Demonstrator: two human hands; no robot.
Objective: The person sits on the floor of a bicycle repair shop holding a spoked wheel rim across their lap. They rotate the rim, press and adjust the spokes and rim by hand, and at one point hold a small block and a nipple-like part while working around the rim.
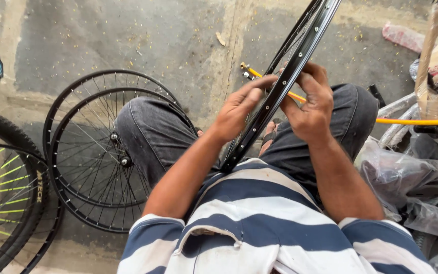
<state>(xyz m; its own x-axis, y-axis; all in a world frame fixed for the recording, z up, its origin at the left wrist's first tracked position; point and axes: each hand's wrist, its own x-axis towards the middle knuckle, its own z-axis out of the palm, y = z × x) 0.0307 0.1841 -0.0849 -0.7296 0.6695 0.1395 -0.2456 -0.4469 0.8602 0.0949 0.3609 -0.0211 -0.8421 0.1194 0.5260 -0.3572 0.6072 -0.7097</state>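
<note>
Both hands, left hand [239, 109] and right hand [307, 106], are closing around a black wheel rim [275, 96] standing between the knees. It is probably light but stiff; gripping its edges, clear of the thin spokes [295, 48], suits best.

Grey concrete floor [178, 35], grit-speckled; two black spoked wheels [84, 152] flat at left, plastic-wrapped parts [411, 177] at right, a leaf [221, 39].

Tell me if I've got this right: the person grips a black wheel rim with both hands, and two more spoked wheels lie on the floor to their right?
Not quite. Both hands, left and right, do grip the black wheel rim, but the head view shows the two spoked wheels on the floor to their left.
</note>
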